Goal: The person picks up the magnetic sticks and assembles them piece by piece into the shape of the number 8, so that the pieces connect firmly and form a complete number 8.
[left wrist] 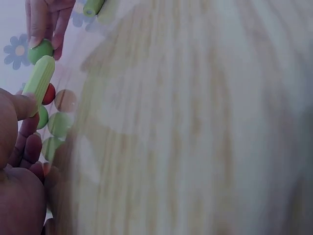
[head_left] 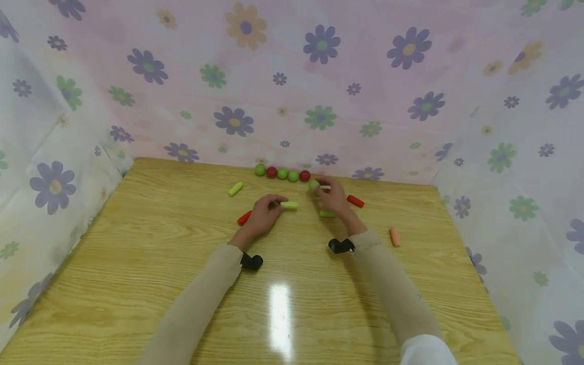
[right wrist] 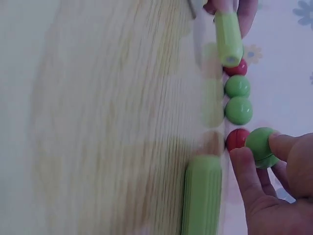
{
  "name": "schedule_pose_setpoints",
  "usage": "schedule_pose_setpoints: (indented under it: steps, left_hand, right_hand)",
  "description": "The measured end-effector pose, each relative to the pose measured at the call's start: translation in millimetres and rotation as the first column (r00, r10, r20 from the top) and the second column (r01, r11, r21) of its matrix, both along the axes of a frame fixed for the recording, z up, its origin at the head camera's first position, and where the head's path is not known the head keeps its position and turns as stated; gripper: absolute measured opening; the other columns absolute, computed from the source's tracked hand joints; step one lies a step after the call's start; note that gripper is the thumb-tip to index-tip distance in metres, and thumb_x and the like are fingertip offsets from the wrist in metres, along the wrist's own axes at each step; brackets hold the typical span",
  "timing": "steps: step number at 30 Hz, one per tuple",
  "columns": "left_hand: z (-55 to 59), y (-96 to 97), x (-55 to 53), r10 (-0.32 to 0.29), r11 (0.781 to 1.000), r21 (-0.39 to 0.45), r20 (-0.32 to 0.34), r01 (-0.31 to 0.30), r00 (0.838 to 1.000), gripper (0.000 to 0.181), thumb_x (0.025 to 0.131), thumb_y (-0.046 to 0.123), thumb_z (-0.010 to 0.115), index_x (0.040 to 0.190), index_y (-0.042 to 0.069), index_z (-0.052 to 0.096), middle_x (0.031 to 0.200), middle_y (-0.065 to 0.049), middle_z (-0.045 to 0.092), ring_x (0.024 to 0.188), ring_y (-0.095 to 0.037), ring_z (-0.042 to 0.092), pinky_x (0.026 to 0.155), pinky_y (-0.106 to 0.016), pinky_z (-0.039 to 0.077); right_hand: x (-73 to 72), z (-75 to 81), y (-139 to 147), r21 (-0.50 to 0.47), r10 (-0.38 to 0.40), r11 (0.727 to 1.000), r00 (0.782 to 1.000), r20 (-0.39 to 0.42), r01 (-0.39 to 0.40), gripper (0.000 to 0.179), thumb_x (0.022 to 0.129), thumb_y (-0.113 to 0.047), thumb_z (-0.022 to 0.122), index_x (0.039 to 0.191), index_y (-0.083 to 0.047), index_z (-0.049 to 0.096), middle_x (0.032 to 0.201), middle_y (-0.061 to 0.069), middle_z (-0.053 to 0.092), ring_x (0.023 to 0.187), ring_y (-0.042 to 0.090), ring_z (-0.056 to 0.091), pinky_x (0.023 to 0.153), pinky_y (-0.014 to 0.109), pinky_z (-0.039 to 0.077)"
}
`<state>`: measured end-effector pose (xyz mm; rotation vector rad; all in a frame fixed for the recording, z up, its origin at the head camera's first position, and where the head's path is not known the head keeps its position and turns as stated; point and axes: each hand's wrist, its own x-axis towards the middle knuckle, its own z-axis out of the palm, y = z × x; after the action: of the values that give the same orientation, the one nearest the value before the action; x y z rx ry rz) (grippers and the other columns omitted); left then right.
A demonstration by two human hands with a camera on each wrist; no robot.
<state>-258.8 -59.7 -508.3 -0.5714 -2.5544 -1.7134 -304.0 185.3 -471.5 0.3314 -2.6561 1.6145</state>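
My left hand (head_left: 263,214) pinches a pale yellow-green ribbed stick (head_left: 290,205) that looks like modelling clay, its free end pointing right. In the right wrist view the end of this stick overlaps a red ball (right wrist: 238,68). Between thumb and fingers, my right hand (head_left: 336,197) holds a green ball (right wrist: 261,144) at the right end of a row of balls. The row's last red ball (head_left: 304,176) sits just left of it. Further left are two green balls (head_left: 287,174), another red ball (head_left: 271,172) and a green ball (head_left: 260,170).
Under my right hand lies a green ribbed stick (right wrist: 203,196). A red stick (head_left: 356,201) and an orange stick (head_left: 395,236) are on the right. Leftward are a yellow-green stick (head_left: 235,189) and a partly hidden red stick (head_left: 244,218). Flowered cloth (head_left: 274,91) borders the wooden table (head_left: 159,263).
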Motion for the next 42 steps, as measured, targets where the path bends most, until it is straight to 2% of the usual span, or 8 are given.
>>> schedule_pose_setpoints:
  steps: [5, 10, 13, 17, 23, 27, 34, 42]
  left_hand:
    - [0.7, -1.3, 1.1, -0.017, 1.000, 0.005, -0.013, 0.017, 1.000, 0.025, 0.101, 0.006, 0.061, 0.124, 0.004, 0.070, 0.118, -0.016, 0.066, 0.104, -0.029, 0.059, 0.095, -0.045, 0.046]
    - [0.9, -5.0, 0.8, 0.007, 1.000, 0.029, -0.038, -0.006, 0.999, 0.025, 0.101, 0.007, 0.062, 0.124, 0.004, 0.070, 0.115, -0.016, 0.067, 0.097, -0.027, 0.059, 0.088, -0.042, 0.047]
    - [0.8, -7.4, 0.3, 0.030, 0.998, 0.058, -0.038, -0.027, 0.999, 0.024, 0.102, 0.009, 0.062, 0.124, 0.005, 0.070, 0.115, -0.014, 0.067, 0.095, -0.025, 0.058, 0.084, -0.039, 0.047]
    - [1.0, -9.5, -0.1, 0.037, 0.995, 0.097, -0.036, -0.034, 0.999, 0.024, 0.102, 0.010, 0.062, 0.124, 0.006, 0.070, 0.115, -0.013, 0.067, 0.095, -0.023, 0.058, 0.084, -0.037, 0.048]
    - [0.4, -10.2, -1.4, 0.051, 0.992, 0.116, -0.056, -0.044, 0.997, 0.024, 0.102, 0.008, 0.062, 0.124, 0.002, 0.069, 0.114, -0.018, 0.067, 0.093, -0.025, 0.057, 0.085, -0.038, 0.049]
    - [0.4, -10.7, -2.4, 0.059, 0.991, 0.128, -0.069, -0.050, 0.996, 0.024, 0.101, 0.007, 0.063, 0.124, 0.001, 0.069, 0.115, -0.021, 0.067, 0.092, -0.025, 0.056, 0.083, -0.036, 0.049]
    - [-2.8, -12.3, -5.5, 0.068, 0.988, 0.142, -0.066, -0.058, 0.996, 0.024, 0.100, 0.004, 0.063, 0.123, 0.002, 0.070, 0.116, -0.022, 0.067, 0.091, -0.024, 0.058, 0.080, -0.032, 0.049]
    - [-3.6, -11.6, -8.5, 0.075, 0.988, 0.142, -0.050, -0.067, 0.996, 0.023, 0.100, 0.006, 0.064, 0.122, 0.002, 0.071, 0.114, -0.019, 0.068, 0.090, -0.023, 0.060, 0.079, -0.029, 0.049]
  right_hand:
    - [11.8, -1.6, -7.7, -0.135, -0.025, 0.991, 1.000, 0.000, 0.025, 0.037, 0.101, -0.004, 0.062, 0.135, 0.010, 0.056, 0.135, 0.028, 0.056, 0.127, 0.040, 0.054, 0.103, 0.044, 0.050]
    - [23.8, -4.7, -20.7, -0.266, -0.040, 0.963, 0.999, 0.028, 0.046, 0.037, 0.100, 0.000, 0.061, 0.134, 0.011, 0.055, 0.135, 0.030, 0.055, 0.125, 0.042, 0.056, 0.093, 0.023, 0.053]
    - [29.4, -8.8, -29.6, -0.339, -0.039, 0.939, 0.998, 0.046, 0.052, 0.037, 0.100, 0.001, 0.061, 0.134, 0.012, 0.054, 0.135, 0.030, 0.055, 0.124, 0.041, 0.056, 0.088, 0.017, 0.051]
    - [33.7, -19.5, -39.3, -0.399, -0.061, 0.914, 0.997, 0.048, 0.075, 0.038, 0.100, 0.000, 0.060, 0.136, 0.010, 0.053, 0.134, 0.026, 0.055, 0.123, 0.035, 0.057, 0.091, 0.020, 0.051]
    - [41.5, -29.7, -50.8, -0.443, -0.113, 0.891, 0.994, -0.007, 0.098, 0.034, 0.099, -0.003, 0.063, 0.132, 0.007, 0.058, 0.127, 0.020, 0.059, 0.120, 0.028, 0.060, 0.097, 0.030, 0.052]
    - [44.7, -30.5, -54.2, -0.440, -0.127, 0.890, 0.992, 0.021, 0.123, 0.034, 0.101, -0.005, 0.062, 0.134, 0.004, 0.058, 0.129, 0.019, 0.059, 0.122, 0.029, 0.060, 0.100, 0.032, 0.051]
    - [47.1, -31.5, -55.9, -0.445, -0.116, 0.883, 0.987, 0.108, 0.152, 0.039, 0.102, -0.003, 0.059, 0.140, 0.004, 0.054, 0.137, 0.020, 0.055, 0.127, 0.030, 0.056, 0.099, 0.025, 0.047]
    - [46.6, -32.7, -56.7, -0.449, -0.131, 0.878, 0.986, 0.108, 0.166, 0.038, 0.102, -0.003, 0.060, 0.139, 0.003, 0.055, 0.139, 0.019, 0.056, 0.128, 0.032, 0.057, 0.103, 0.029, 0.048]
